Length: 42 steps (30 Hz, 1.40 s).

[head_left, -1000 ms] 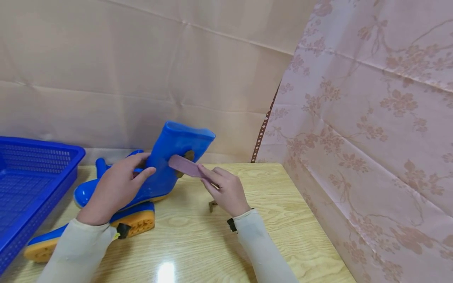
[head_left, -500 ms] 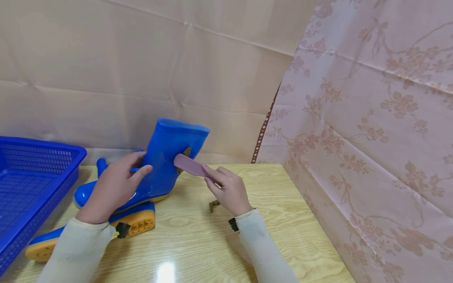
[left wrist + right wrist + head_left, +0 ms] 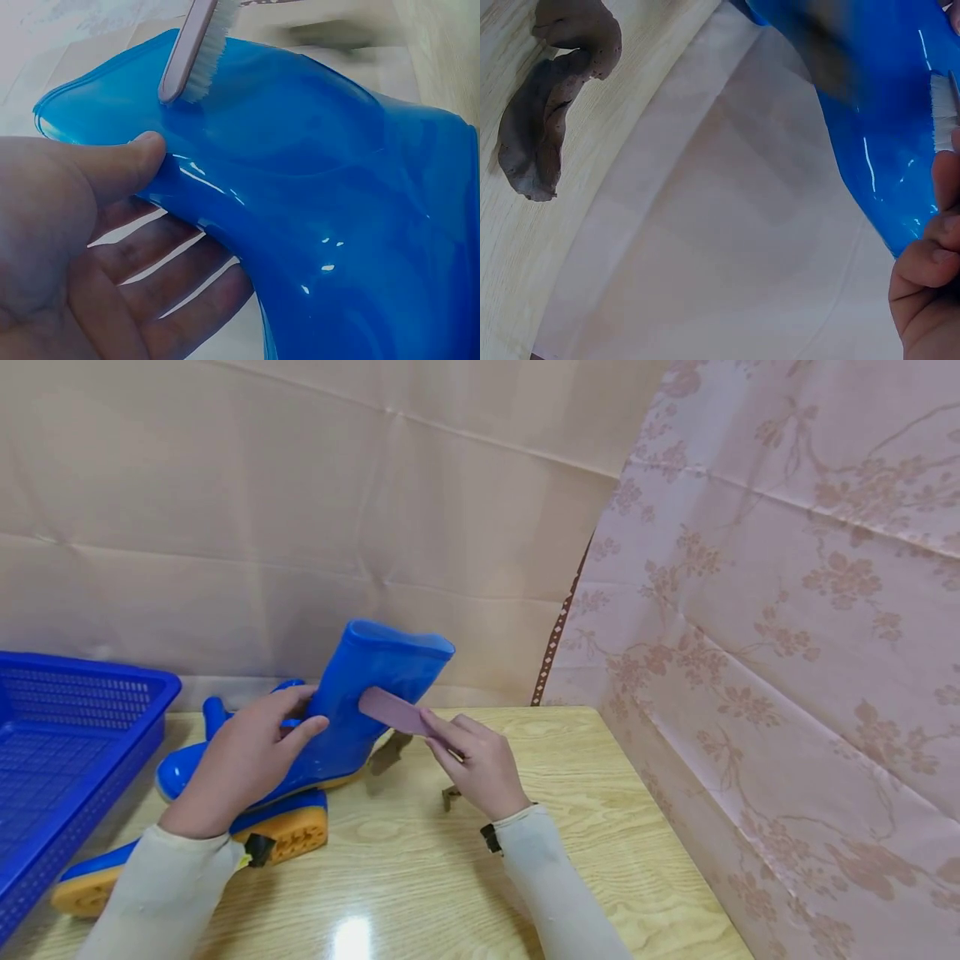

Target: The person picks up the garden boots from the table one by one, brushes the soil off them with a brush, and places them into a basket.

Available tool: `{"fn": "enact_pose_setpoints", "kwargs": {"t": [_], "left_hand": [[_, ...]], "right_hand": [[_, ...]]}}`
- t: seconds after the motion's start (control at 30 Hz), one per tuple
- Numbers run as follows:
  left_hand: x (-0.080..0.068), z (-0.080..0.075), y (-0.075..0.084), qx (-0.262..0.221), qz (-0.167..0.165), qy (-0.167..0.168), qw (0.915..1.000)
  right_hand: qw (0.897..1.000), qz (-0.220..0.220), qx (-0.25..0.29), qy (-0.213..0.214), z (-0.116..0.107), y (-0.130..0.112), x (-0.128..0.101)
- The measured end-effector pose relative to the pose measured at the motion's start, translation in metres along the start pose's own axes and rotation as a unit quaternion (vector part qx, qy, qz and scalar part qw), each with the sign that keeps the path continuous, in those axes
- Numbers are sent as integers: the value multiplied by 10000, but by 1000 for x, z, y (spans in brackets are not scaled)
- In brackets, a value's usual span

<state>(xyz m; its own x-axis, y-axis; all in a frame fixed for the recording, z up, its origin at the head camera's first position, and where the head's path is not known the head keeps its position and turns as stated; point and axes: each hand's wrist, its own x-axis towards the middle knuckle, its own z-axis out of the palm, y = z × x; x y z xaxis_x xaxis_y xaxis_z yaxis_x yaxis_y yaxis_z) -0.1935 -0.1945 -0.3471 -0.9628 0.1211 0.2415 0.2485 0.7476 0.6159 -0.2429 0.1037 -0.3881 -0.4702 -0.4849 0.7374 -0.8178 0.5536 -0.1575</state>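
A pale wood-grain worktop (image 3: 450,868) with a glossy finish carried the scene, a spot of light reflecting at its 6 o'clock edge. Plain beige cloth (image 3: 300,502) hung creased behind it, and a pink cloth printed with blossom sprays (image 3: 787,635) closed off the 3 o'clock side. No brand, label or writing could be read on anything in view.

A glossy blue rubber boot (image 3: 360,702) stood at about 10 o'clock on the worktop, its shaft tilted toward 1 o'clock and its toe pointing toward 9 o'clock. The left hand (image 3: 240,760) gripped the boot at the ankle, thumb on the near face and fingers (image 3: 180,277) curled behind the shaft. The right hand (image 3: 480,764) pinched the handle of a pink brush (image 3: 393,712), whose white bristles (image 3: 208,52) touched the boot's shaft just below its rim.

A second blue boot (image 3: 285,827) lay on its side under the left forearm, its orange sole facing 6 o'clock. A blue perforated plastic basket (image 3: 75,743) sat at the 9 o'clock edge. A brown lump (image 3: 390,752) lay on the worktop just beside the upright boot's heel, seen as a curled dark smear (image 3: 555,112) from the right wrist.
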Motion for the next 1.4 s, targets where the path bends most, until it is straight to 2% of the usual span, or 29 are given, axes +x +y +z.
{"fn": "enact_pose_setpoints", "kwargs": {"t": [0.53, 0.6, 0.83, 0.97, 1.07, 1.3, 1.4], "left_hand": [[2, 0, -4, -82, -235, 131, 9996], [1, 0, -4, -64, -213, 111, 9997], [-1, 1, 2, 25, 12, 48, 10000], [-1, 2, 4, 14, 78, 26, 10000], [-2, 3, 4, 9, 91, 37, 10000], [0, 2, 0, -5, -120, 92, 9999], [0, 2, -2, -53, -191, 107, 9997]], "right_hand": [[9966, 619, -356, -405, 1, 5, -4], [9975, 476, -319, -408, 0, 3, -3], [9987, -467, 32, -213, -2, -3, 2], [9982, -600, 27, -44, 0, -3, 2], [9989, -458, -84, 13, 2, -2, 0], [9985, 409, -284, -213, 10, 7, -7], [9969, 610, -403, -279, 12, 11, -9]]}}
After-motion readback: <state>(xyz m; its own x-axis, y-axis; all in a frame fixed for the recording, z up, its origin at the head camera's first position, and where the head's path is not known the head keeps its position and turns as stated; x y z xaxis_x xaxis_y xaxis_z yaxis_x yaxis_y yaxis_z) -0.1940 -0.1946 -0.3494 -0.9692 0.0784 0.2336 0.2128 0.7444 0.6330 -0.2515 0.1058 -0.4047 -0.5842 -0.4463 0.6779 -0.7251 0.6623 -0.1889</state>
